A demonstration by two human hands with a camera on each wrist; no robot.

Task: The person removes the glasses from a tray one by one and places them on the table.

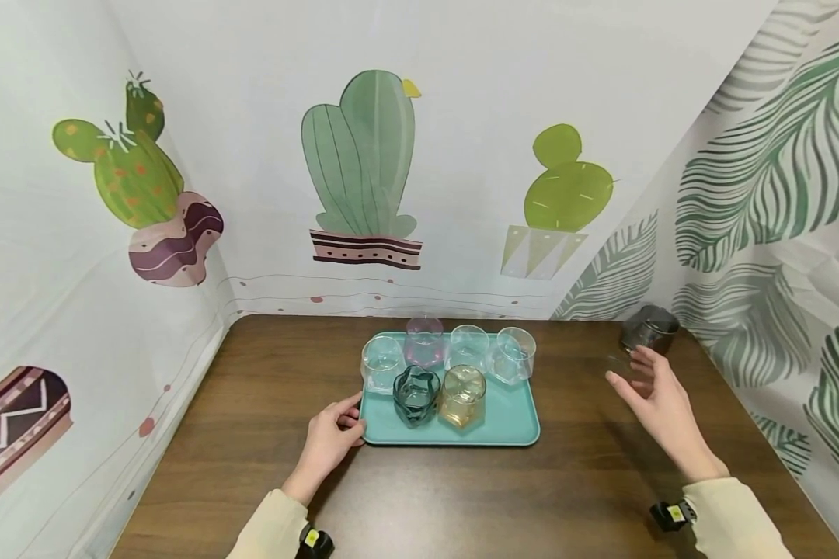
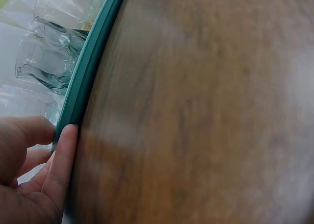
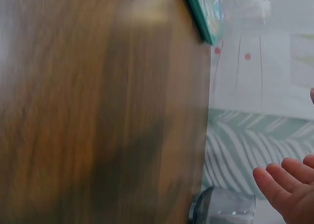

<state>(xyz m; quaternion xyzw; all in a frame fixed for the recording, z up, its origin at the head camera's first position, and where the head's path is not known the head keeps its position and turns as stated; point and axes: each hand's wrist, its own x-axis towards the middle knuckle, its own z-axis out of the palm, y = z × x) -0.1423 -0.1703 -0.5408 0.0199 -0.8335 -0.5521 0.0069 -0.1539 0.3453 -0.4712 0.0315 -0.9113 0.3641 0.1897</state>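
A teal tray (image 1: 506,419) lies on the brown table, bearing several glasses. My left hand (image 1: 330,439) grips the tray at its front left corner; in the left wrist view its fingertips (image 2: 70,136) press against the rim. On the tray stand a dark teal wavy glass (image 1: 416,397) and an amber glass (image 1: 463,400) in front. Behind them are a pinkish glass (image 1: 424,345) and clear ones, including one at the right (image 1: 513,355). Off to the right, my right hand (image 1: 663,411) hovers with spread fingers, near a dark grey glass (image 1: 652,324) and holding nothing.
A white cloth backdrop (image 1: 461,178) printed with cacti rises along the table's back edge. Leaf-patterned cloth (image 1: 762,194) borders the right side. The wooden tabletop (image 1: 566,489) extends in front of the tray and to both sides.
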